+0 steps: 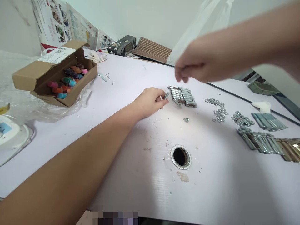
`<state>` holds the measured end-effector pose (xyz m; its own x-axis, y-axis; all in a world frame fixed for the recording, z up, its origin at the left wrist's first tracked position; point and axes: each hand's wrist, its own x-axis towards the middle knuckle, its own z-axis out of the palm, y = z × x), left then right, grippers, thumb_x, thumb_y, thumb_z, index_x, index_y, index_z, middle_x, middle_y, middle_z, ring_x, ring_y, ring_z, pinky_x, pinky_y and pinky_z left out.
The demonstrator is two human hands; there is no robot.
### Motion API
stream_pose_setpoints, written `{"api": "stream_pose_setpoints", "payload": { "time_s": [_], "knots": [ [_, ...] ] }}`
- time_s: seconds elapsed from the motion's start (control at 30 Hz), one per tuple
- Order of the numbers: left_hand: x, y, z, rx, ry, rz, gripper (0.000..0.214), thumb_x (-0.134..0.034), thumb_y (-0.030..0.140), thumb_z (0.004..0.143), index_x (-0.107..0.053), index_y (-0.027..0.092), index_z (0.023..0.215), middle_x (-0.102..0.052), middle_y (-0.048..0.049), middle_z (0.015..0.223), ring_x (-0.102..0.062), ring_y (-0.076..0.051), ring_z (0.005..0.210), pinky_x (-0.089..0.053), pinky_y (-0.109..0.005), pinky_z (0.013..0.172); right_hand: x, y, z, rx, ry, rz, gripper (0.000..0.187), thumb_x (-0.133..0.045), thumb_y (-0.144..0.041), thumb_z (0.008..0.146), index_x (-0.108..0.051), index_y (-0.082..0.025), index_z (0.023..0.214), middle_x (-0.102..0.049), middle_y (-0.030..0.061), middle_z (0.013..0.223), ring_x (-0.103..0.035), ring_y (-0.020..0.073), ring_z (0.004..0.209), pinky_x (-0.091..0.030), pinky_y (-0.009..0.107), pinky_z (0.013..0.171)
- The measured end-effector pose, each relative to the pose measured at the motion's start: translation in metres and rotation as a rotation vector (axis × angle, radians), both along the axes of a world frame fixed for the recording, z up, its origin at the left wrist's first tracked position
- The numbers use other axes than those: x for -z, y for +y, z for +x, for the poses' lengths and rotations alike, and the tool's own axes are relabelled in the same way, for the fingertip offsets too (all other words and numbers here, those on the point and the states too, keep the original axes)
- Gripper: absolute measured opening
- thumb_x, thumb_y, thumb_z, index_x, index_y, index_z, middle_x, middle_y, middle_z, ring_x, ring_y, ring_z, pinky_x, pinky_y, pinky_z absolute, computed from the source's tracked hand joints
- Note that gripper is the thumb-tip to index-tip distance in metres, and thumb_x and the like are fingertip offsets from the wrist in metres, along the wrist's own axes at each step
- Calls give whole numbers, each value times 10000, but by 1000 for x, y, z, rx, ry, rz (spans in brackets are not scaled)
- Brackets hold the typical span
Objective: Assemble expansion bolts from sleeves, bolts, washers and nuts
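My left hand (151,101) rests near the middle of the table, thumb and fingers pinched on a small metal sleeve (166,95). Just right of it lie rows of shiny metal sleeves (184,96), one lying askew at the near side. Above and beyond these rows hangs my right hand (192,64), slightly blurred. Its fingers are curled closed, and whatever they hold is hidden. A single nut or washer (186,119) lies nearer me. Farther right are loose washers (219,115), a heap of nuts (242,118), grey rods (268,121) and bolts (260,140).
A round hole with a metal rim (172,156) opens in the table. At left stands an open cardboard box (82,73) of colourful caps beside clear plastic wrap. A black cable (231,89) crosses the right side near a green tray (263,88). A dark speaker-like device (123,45) sits at the back.
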<state>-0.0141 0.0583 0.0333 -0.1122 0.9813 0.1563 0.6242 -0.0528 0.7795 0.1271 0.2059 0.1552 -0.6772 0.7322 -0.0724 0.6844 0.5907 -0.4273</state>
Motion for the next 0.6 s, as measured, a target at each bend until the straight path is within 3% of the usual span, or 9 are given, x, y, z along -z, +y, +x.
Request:
{"api": "stream_pose_setpoints", "payload": {
  "time_s": [0.07,0.13,0.23,0.37,0.5,0.6],
  "knots": [
    [2,0,-1,-5,-10,-4,323,-680,345,946,-525,215,694,-646,15,676,-488,-130,622,-375,-339,647,5,2,32,-165,-320,66,61,-752,-263,880,-799,-228,898,-703,28,747,-533,107,553,-396,289,543],
    [2,0,-1,-6,-4,-2,310,-677,350,942,-531,216,704,-640,16,688,-491,-132,634,-369,-338,641,18,-2,59,-219,-516,105,112,-686,-247,925,-792,-240,961,-678,44,694,-517,151,525,-400,360,568],
    [1,1,-1,-15,20,-8,263,-683,322,946,-574,209,735,-658,17,696,-526,-134,659,-380,-338,671,44,-14,82,-92,-448,101,177,-704,-388,960,-713,-232,1043,-635,30,646,-561,201,567,-419,399,640],
    [0,1,1,-16,7,-20,275,-692,333,955,-587,199,739,-683,19,698,-550,-131,675,-387,-332,694,67,-30,83,-141,-300,55,467,-675,-630,942,-656,-246,1206,-626,-11,635,-587,216,608,-399,373,639],
    [1,1,0,-10,-5,-26,233,-689,344,953,-639,191,785,-732,10,745,-578,-135,689,-404,-326,702,78,-37,70,-174,-303,-8,478,-682,-685,911,-734,-232,1056,-658,5,668,-582,186,603,-388,339,628],
    [2,1,-1,-13,-7,-24,227,-686,349,951,-655,189,793,-735,7,748,-577,-136,689,-410,-324,704,79,-39,63,-243,-312,-78,379,-679,-598,943,-759,-228,966,-656,3,659,-561,160,577,-384,321,608]
  ]
}}
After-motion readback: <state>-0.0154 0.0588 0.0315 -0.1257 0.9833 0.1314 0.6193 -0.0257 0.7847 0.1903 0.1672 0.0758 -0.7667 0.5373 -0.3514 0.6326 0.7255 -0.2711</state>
